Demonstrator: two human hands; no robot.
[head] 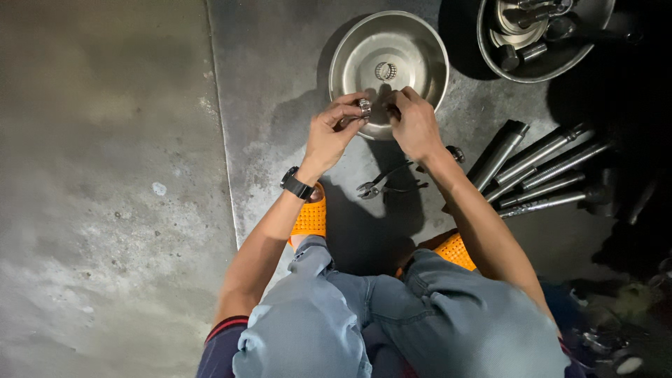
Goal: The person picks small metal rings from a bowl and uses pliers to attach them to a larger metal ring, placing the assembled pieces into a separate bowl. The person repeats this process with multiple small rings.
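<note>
Overhead: small shiny bearing ring point(365, 106) (metal), fingertip-held.

Both hands meet over the near rim of a bowl point(388, 59) on the floor point(105, 175). A ring part point(386, 71) sits in the bowl. Pliers point(383, 183) lie below the hands. Rods point(542, 175) lie to the right. Another bowl point(546, 35) sits behind them.

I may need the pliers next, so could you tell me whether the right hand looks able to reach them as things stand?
Probably yes. The pliers lie on the floor just below the right hand, beside its forearm, with nothing over them. The hand's fingers look busy above the bowl.
</note>
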